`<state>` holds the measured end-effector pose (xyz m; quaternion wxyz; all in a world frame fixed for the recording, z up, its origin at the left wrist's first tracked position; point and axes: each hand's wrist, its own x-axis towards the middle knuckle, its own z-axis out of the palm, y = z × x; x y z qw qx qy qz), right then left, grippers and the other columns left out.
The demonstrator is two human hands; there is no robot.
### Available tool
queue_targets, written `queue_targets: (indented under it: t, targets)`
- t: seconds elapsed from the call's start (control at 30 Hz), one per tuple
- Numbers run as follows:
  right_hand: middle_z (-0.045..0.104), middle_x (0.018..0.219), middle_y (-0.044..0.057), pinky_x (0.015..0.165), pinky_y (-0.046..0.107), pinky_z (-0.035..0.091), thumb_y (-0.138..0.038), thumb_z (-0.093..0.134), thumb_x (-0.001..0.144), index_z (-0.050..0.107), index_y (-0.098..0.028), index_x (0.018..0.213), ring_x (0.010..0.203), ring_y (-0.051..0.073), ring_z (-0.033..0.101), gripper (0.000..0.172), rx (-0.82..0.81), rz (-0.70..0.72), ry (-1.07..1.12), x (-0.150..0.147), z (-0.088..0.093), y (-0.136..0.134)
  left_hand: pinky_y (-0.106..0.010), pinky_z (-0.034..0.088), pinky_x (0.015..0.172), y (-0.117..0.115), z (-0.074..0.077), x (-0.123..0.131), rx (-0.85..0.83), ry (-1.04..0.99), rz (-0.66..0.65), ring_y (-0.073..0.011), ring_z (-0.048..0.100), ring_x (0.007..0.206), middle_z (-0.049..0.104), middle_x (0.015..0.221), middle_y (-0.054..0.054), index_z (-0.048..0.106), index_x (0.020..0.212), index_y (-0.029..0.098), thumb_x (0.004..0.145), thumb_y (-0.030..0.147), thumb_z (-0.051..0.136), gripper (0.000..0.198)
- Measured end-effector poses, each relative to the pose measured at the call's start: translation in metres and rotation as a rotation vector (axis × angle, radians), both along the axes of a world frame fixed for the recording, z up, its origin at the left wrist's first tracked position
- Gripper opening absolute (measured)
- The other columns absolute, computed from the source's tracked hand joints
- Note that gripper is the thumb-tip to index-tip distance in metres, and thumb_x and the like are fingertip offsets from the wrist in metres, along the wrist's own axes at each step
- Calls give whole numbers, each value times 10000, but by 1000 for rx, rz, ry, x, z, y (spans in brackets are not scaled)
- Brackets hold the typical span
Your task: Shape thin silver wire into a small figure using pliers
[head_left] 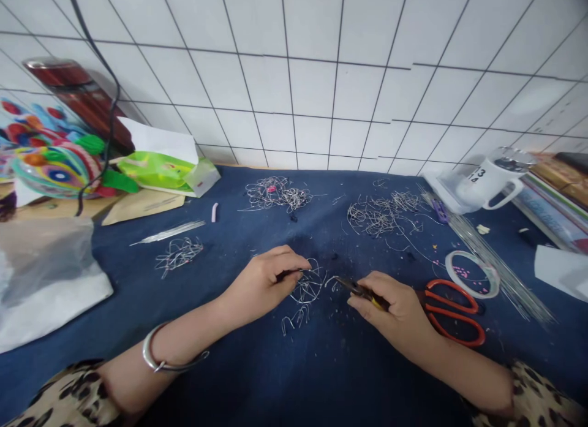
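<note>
My left hand (266, 280) is closed in a pinch, its fingertips at the edge of a small heap of bent silver wire (309, 289) on the blue cloth. What lies between the fingertips looks like thin wire, mostly hidden by them. In my right hand (395, 304) is a pair of pliers (356, 287) with dark jaws and a bit of yellow on the handle. Their jaws point left, and a short hooked wire (332, 282) shows at the tip. A few curved wire pieces (296, 318) lie just below the heap.
Wire tangles (376, 215) lie toward the back, with another (179, 255) at left. Red-handled scissors (454, 310), a clear ring-shaped dish (473, 274) with pink bits and straight wires (500, 261) sit at right. A white mug (493, 182) stands by the tiled wall.
</note>
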<state>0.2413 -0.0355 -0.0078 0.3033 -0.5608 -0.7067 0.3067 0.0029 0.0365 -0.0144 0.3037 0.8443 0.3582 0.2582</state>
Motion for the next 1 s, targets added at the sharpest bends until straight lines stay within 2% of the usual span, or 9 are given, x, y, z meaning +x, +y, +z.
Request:
queue_targets:
  t: [0.2, 0.53, 0.67, 1.0]
  targets:
    - [528, 730, -10, 646, 230, 400, -330, 555, 813, 593, -200, 829, 679, 110, 508, 137, 55, -20, -34, 3, -3, 4, -265, 459, 677, -7, 4, 2, -30, -14, 2, -126, 548, 740, 557, 867, -42, 604, 1074, 197, 833, 83, 450, 308]
    - [538, 730, -7, 643, 236, 412, -323, 553, 815, 597, -201, 827, 678, 113, 516, 130, 70, -31, -64, 2, -2, 4, -268, 444, 668, -14, 10, 8, -286, -91, 62, -133, 537, 745, 562, 859, -27, 609, 930, 192, 852, 185, 469, 161]
    - [541, 738, -2, 664, 247, 415, -326, 553, 816, 596, -200, 827, 696, 120, 518, 133, 93, -20, -78, 3, -4, 5, -246, 425, 609, -17, 10, 11, -342, -109, 79, -123, 515, 693, 548, 821, -20, 605, 897, 184, 843, 194, 482, 135]
    - [539, 739, -3, 665, 248, 408, -330, 567, 807, 598, -197, 836, 701, 122, 515, 140, 90, -13, -96, 3, -5, 4, -226, 399, 591, -21, 13, 17, -502, -173, 111, -105, 469, 646, 523, 747, 5, 577, 853, 171, 820, 185, 501, 84]
